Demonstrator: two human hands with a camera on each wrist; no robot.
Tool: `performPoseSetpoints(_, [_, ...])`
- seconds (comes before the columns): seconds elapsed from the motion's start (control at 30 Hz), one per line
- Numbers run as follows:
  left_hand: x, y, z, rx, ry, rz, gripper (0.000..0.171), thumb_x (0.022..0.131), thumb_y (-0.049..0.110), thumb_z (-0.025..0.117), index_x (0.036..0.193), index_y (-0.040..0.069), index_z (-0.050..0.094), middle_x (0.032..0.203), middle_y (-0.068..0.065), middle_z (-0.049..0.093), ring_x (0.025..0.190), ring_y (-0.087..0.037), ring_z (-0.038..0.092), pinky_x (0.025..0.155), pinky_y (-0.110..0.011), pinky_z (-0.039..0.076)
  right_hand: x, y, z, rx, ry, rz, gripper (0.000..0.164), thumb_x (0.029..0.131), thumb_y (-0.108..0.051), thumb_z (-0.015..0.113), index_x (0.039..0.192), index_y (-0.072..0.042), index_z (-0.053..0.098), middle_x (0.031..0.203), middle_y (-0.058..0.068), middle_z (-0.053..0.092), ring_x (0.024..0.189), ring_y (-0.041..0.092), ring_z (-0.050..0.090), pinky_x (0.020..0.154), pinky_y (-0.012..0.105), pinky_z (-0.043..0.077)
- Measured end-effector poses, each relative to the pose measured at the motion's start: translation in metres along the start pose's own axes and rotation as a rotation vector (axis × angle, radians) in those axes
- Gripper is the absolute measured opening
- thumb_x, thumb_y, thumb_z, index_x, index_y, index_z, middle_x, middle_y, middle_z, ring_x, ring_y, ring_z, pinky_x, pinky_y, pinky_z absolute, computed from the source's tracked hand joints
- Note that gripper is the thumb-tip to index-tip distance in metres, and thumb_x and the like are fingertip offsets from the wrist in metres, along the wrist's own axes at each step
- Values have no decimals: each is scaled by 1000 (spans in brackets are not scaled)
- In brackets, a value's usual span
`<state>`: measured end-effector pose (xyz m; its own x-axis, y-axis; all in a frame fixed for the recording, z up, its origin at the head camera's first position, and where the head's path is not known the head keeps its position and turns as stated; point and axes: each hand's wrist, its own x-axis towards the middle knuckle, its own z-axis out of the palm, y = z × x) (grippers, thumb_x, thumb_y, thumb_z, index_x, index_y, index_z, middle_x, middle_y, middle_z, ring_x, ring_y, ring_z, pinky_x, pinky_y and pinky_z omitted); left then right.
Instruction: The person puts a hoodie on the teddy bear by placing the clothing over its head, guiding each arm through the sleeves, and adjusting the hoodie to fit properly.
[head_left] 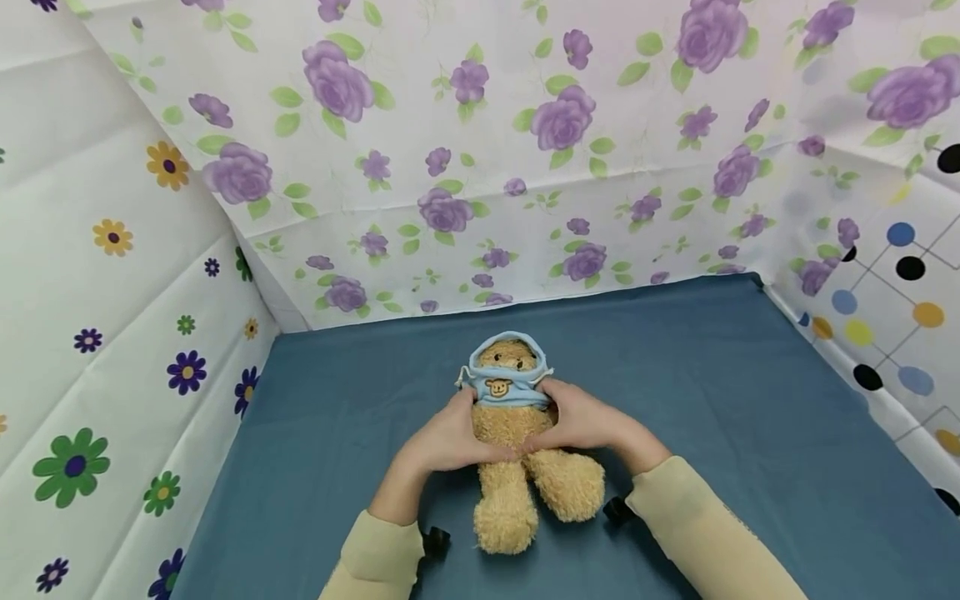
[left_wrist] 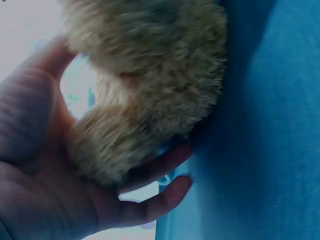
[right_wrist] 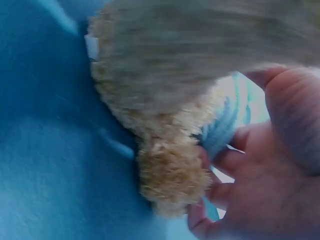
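A tan plush teddy bear (head_left: 506,425) faces up on the blue cloth, its head toward the back and its legs toward me. It wears a light blue hoodie (head_left: 527,393) with an animal-face patch; the hood frames its face and pale drawstrings hang at both sides. My left hand (head_left: 450,437) grips the bear's left-hand side in the head view, thumb across the lower belly. On the opposite side my right hand (head_left: 581,417) holds it likewise, the thumbs nearly meeting. In the left wrist view, curled fingers (left_wrist: 167,197) cup an arm of the bear; the right wrist view shows similar contact.
Blue cloth (head_left: 337,400) covers the flat surface. White sheeting with purple roses (head_left: 450,208) rises behind, flower-printed sheeting (head_left: 75,350) on the left, and dotted sheeting (head_left: 900,308) on the right. Black wrist mounts (head_left: 437,543) show beneath the cream sleeves (head_left: 382,550).
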<state>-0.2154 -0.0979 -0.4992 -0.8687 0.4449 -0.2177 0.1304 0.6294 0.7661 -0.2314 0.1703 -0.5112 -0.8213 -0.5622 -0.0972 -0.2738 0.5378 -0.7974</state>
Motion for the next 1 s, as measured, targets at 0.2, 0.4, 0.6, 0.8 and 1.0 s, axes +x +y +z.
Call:
performPoseSetpoints(0.2, [-5,6,8,30,-47,3,135,77,36,98,169,-2,6,172,-27,14,155,-44,31,115,-59,41,-6,-9,-3,-108,-52,103,112,80,-37,97,166,-7,32,161,18,42,146,42,41,111,61,41])
performPoseSetpoints(0.4, [0,7,14,119,51,9,119,76,22,100,165,-3,24,161,-26,40,142,-43,49,107,-57,48,-3,-12,18,-193,60,112,110,80,-15,93,169,-12,28,168,17,35,142,34,48,95,48,50])
performPoseSetpoints(0.6, [4,6,14,186,106,22,103,75,17,100,156,-4,40,142,-23,59,125,-40,62,94,-54,56,-5,-9,30,-251,130,90,90,86,-13,87,163,-10,40,164,14,44,142,33,52,95,46,52])
performPoseSetpoints(0.8, [5,5,15,209,139,46,73,81,2,92,143,-5,53,117,-21,69,90,-29,68,68,-41,54,-8,-5,31,-293,135,50,30,91,-11,83,114,-13,63,91,4,64,72,19,62,62,39,47])
performPoseSetpoints(1.0, [4,3,17,256,242,72,35,82,-12,82,91,10,56,63,3,29,54,-13,24,55,-32,25,-8,-3,34,-357,204,31,42,92,-7,86,76,-18,48,60,-4,37,50,8,33,56,29,30])
